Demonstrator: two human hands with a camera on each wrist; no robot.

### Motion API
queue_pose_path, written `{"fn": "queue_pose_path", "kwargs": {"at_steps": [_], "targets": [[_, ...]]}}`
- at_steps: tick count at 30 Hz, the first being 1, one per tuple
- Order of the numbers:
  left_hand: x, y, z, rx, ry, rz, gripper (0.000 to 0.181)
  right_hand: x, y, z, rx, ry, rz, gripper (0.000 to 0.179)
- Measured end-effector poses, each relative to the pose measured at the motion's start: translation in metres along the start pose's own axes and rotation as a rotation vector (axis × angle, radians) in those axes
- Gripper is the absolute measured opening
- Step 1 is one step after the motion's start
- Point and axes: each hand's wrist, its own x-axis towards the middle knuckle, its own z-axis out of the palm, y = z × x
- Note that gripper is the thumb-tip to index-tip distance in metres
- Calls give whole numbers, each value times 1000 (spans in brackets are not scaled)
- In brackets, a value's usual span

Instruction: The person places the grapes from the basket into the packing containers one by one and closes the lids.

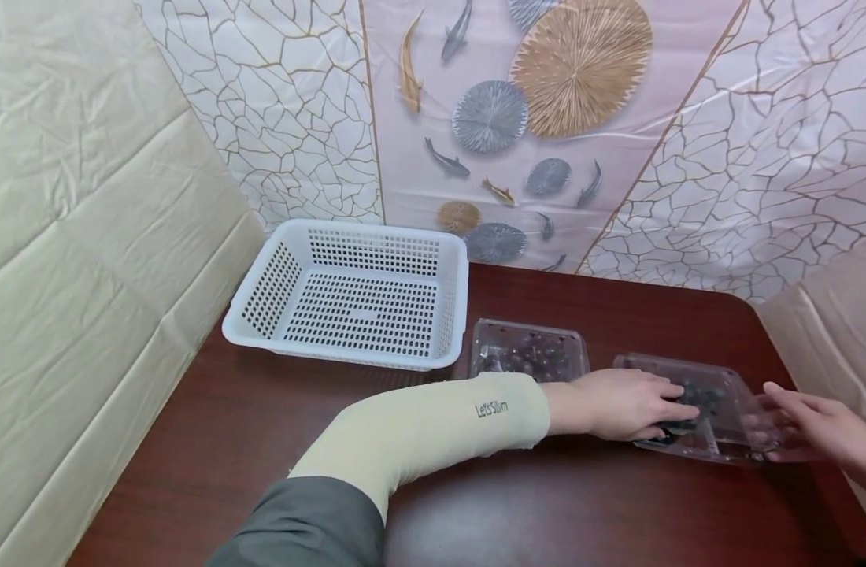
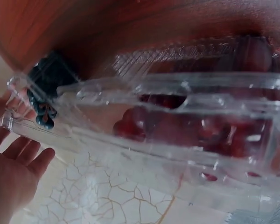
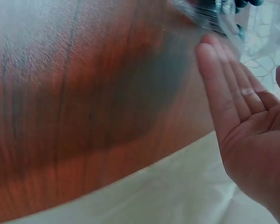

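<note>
My left hand reaches across to the right, back up, its fingers over a clear plastic box. Dark round grapes lie under and beside its fingertips; whether they pinch any I cannot tell. My right hand is at that box's right end, thumb apart. In the right wrist view its fingers are straight, tips right at the plastic. A second clear box holds dark red grapes behind the left forearm. The left wrist view shows red grapes and a dark bunch through plastic.
A white perforated basket stands at the back left of the brown table. Patterned cloth hangs behind the table, with pale cloth along the left side. The table's right edge runs close to the right hand.
</note>
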Motion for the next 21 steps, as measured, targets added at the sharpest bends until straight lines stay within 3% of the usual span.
{"fn": "queue_pose_path", "kwargs": {"at_steps": [4, 10, 16, 21], "targets": [[0, 6, 8, 72, -13, 20, 59, -3, -14, -1, -143, 24, -12, 80], [0, 11, 20, 144, -24, 31, 57, -10, -23, 0, -263, -18, -9, 78], [-2, 14, 26, 160, -26, 30, 53, -22, -21, 4, -256, -44, 2, 73], [-4, 13, 27, 163, -18, 31, 53, -32, -13, 4, -186, -120, 11, 63]]}}
